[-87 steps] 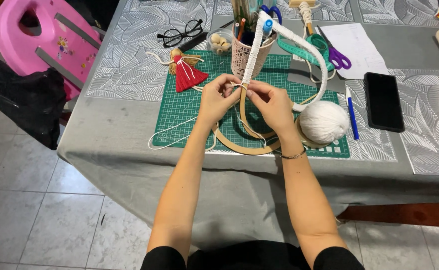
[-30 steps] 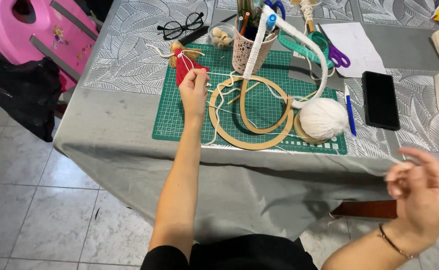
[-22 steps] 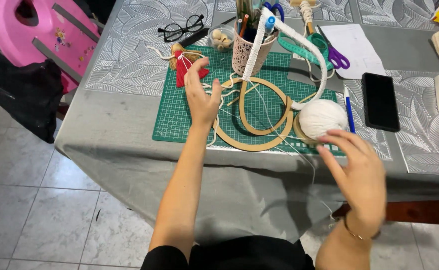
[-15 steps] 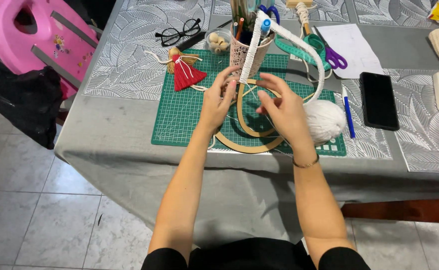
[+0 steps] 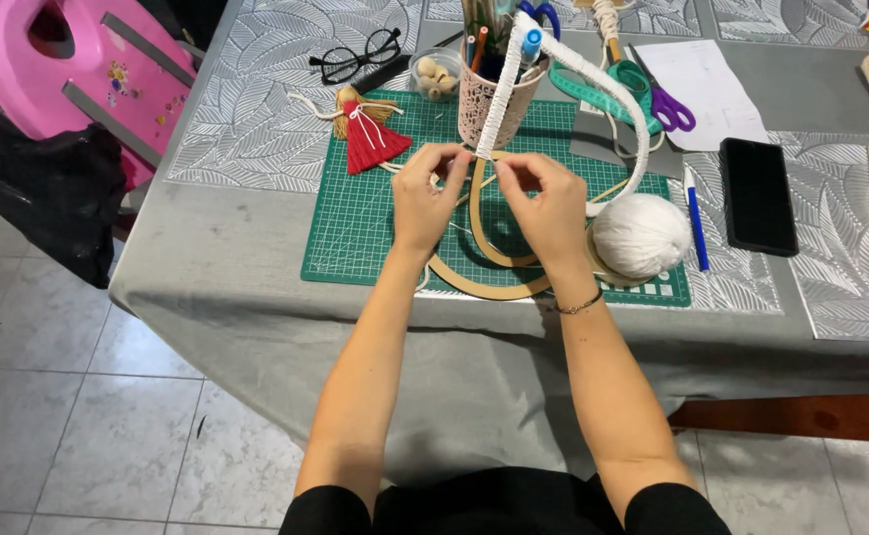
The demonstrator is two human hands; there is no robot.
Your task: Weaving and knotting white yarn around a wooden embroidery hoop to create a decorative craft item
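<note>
We count 2 wooden hoops (image 5: 484,282), 1 yarn ball (image 5: 640,235). Both our hands, left (image 5: 424,198) and right (image 5: 550,203), now pinch the cord-wrapped hoop (image 5: 499,109); earlier, they were lower.

arms: bare | top: black, short sleeves | right wrist: thin bracelet (image 5: 580,304)

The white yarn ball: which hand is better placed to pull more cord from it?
The right hand, probably. It is next to the white yarn ball, which lies on its side of the green mat. The left hand pinches the wrapped hoop and is farther away.
</note>
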